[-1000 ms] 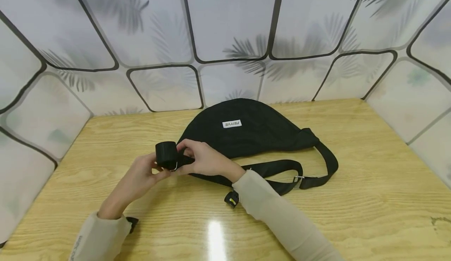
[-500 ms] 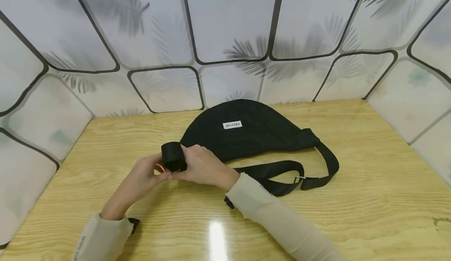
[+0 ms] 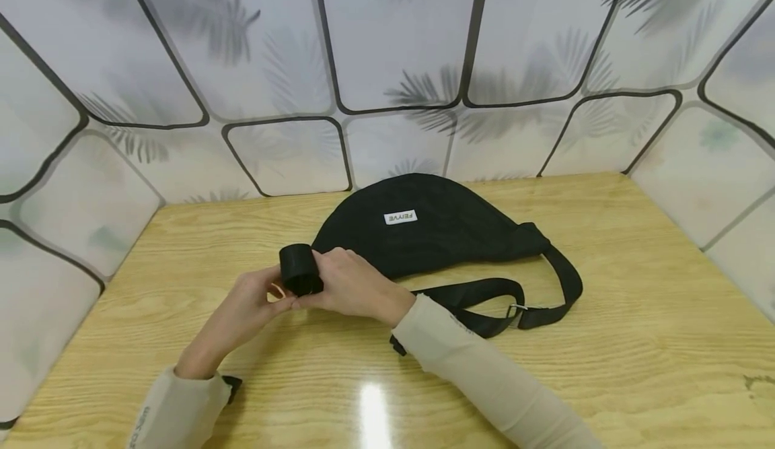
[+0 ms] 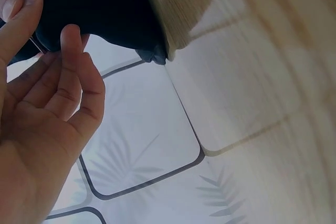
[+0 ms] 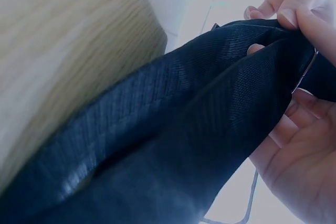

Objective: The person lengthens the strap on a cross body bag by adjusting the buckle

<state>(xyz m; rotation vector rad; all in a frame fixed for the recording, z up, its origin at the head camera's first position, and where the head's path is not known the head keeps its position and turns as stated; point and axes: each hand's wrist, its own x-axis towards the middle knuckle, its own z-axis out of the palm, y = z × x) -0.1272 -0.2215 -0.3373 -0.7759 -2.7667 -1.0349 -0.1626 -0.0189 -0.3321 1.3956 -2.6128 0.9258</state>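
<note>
A black waist bag with a white label lies on the wooden table. Its strap runs to both hands at the bag's left end, where a rolled loop of strap stands up between them. My left hand pinches the strap from the left, thumb close to the other hand's fingertips. From the right, my right hand grips the strap and covers part of it. A thin metal edge of a fitting shows between the fingers in the right wrist view. Most of this fitting is hidden.
On the table, the rest of the strap curves at the right through a metal slider. Small black pieces sit at both sleeve cuffs. A patterned panel wall surrounds the table at the back and sides.
My right hand has rolled over the strap, hiding the metal fitting that showed earlier in the head view. The standing loop has shifted slightly right and turned. The bag's body stays put.
</note>
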